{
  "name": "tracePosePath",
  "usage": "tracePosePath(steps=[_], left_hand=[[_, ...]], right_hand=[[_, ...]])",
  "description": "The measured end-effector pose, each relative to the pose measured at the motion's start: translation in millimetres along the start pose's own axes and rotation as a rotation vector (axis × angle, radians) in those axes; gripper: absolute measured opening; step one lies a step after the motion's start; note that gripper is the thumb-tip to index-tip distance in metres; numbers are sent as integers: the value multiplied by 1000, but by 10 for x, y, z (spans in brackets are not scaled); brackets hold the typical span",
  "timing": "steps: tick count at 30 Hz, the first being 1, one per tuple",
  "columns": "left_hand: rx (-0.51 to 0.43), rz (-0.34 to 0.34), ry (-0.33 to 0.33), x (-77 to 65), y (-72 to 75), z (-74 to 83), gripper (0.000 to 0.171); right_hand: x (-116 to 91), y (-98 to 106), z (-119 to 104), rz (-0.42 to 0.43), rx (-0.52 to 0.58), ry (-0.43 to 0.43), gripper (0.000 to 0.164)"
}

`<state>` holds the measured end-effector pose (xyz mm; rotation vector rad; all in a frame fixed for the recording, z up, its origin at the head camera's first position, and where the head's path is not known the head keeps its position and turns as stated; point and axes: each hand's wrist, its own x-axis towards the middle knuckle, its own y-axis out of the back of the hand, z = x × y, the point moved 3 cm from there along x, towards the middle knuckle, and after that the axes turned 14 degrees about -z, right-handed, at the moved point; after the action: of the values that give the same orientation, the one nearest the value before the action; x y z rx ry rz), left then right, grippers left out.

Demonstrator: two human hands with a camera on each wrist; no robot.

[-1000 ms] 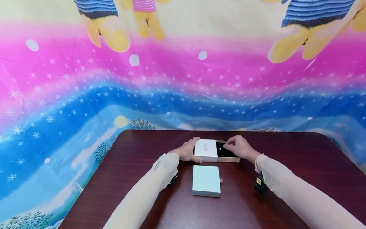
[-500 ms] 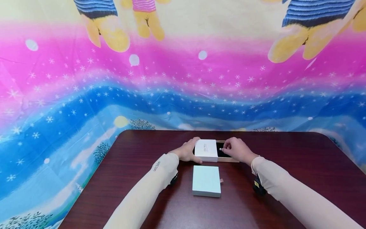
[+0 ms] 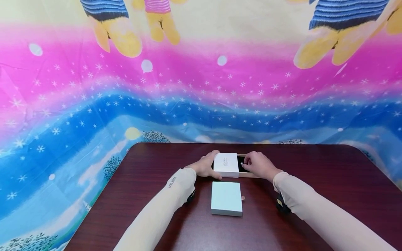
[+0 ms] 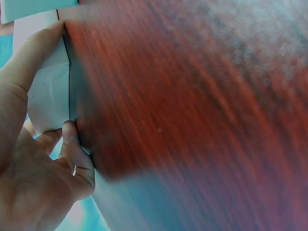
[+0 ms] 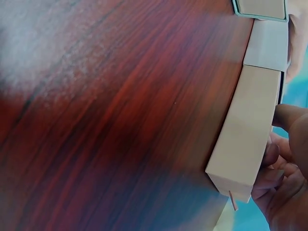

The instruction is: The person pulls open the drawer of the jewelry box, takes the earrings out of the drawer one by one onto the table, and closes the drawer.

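Note:
A white drawer box [image 3: 226,163] with small lettering lies at the back of the table, its beige drawer [image 5: 245,125] slid partly out to the right. My left hand [image 3: 205,165] grips the sleeve's left end, thumb at the near side and fingers behind, as the left wrist view shows too [image 4: 36,159]. Over the drawer's black lining, my right hand [image 3: 259,165] pinches a small white pearl-like bead [image 3: 242,163] between thumb and index finger. What the bead is attached to is too small to tell. The hand hides the drawer's right part.
A pale mint box [image 3: 226,198] with a small ribbon tab [image 3: 243,198] lies just in front of the white box. The dark red-brown table [image 3: 307,164] reaches back to a patterned cloth backdrop [image 3: 201,87].
My right hand has come left and down over the drawer, its fingertips closing in on the bead. My left hand and both boxes stay put.

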<state>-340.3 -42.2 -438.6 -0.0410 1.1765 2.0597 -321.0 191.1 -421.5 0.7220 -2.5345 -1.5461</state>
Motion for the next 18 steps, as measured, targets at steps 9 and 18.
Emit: tracePosePath(steps=[9, 18], left_hand=[[3, -2, 8, -12, -1, 17, 107], [3, 1, 4, -17, 1, 18, 106]], right_hand=[[15, 1, -64, 8, -74, -6, 10], [35, -16, -81, -3, -107, -6, 9]])
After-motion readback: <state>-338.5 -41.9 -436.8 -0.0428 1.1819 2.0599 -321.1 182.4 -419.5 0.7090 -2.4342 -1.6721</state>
